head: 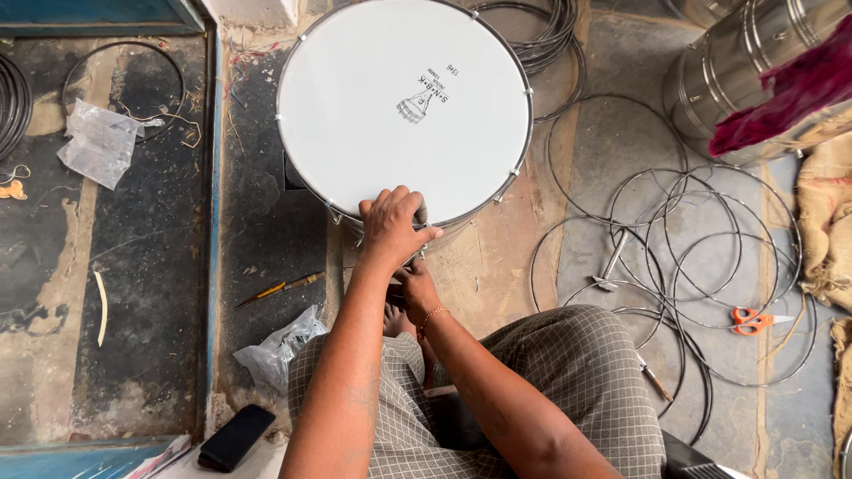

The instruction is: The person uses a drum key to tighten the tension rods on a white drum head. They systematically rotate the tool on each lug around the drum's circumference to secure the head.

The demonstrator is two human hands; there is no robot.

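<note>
Two hands working at drum [404, 106] on floor. Left hand [392, 226] gripping near rim, fingers curled over it. Right hand [415, 286] reaching below rim; its grip hidden, cannot tell.

One drum [404, 106], one scissors [751, 319] (orange-handled), two hands [393, 229]

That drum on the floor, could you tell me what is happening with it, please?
A seated person is working at the near rim of a large white-headed drum. The left hand presses on the metal hoop at the edge, while the right hand works just below, at the drum's side. Loose wire rings and orange-handled scissors lie on the floor nearby.
</note>
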